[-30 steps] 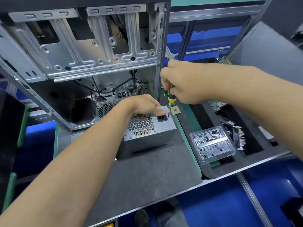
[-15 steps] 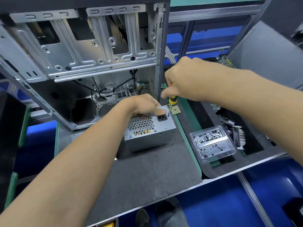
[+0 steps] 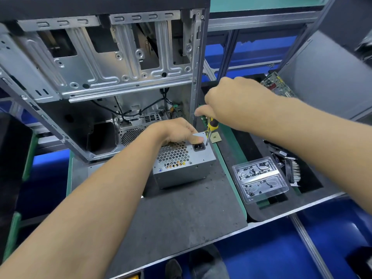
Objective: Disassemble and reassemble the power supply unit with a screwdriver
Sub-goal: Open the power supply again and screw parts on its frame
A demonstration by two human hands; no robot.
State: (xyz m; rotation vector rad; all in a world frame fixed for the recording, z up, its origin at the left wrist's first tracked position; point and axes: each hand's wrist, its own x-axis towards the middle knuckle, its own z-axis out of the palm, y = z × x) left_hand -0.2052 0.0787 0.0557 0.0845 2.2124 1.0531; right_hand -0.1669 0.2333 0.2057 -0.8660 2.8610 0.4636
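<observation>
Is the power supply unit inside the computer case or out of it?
Out. The power supply unit stands on the grey mat in front of the open computer case, with the left hand resting on top.

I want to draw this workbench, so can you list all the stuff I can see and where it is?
power supply box: one, silver-grey, on the dark mat in the middle
screwdriver: one, yellow and black handle, tip down at the box's top right corner
computer case: one, silver metal, open, standing behind the box
small square chip: one, gold, just right of the box
clear plastic tray: one, see-through, small parts inside, right of the green mat edge
circuit board: one, green, far right at the back
dark mat: one, grey-black, covering the bench
left hand: one, resting on top of the box, thumb pressing
right hand: one, fingers curled round the screwdriver handle
</observation>
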